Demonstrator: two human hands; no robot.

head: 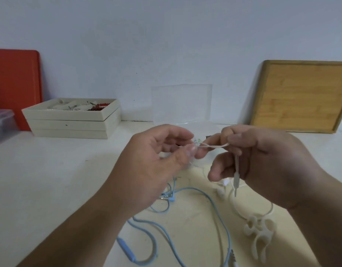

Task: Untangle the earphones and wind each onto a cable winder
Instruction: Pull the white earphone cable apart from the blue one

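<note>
Both hands work above the middle of the table (50,170). The left hand (156,162) pinches one end of a short stretch of the white earphone cable (214,145); the right hand (262,162) grips the other, its inline remote (236,182) dangling below. Best to keep the stretch slack and feed the loop through, not tug it tight. The blue earphones (218,212) lie loose near the front edge, the white cable winder (259,234) beside them. At the back left, stacked cream trays (73,122) hold beads and small bits; a clear box (181,105) stands behind the hands, contents unclear.

White earphones (214,145) are hanging stretched in mid-air; blue earphones (185,212) are lying looped on the near desk, white cable winder (259,234) lying right.
</note>
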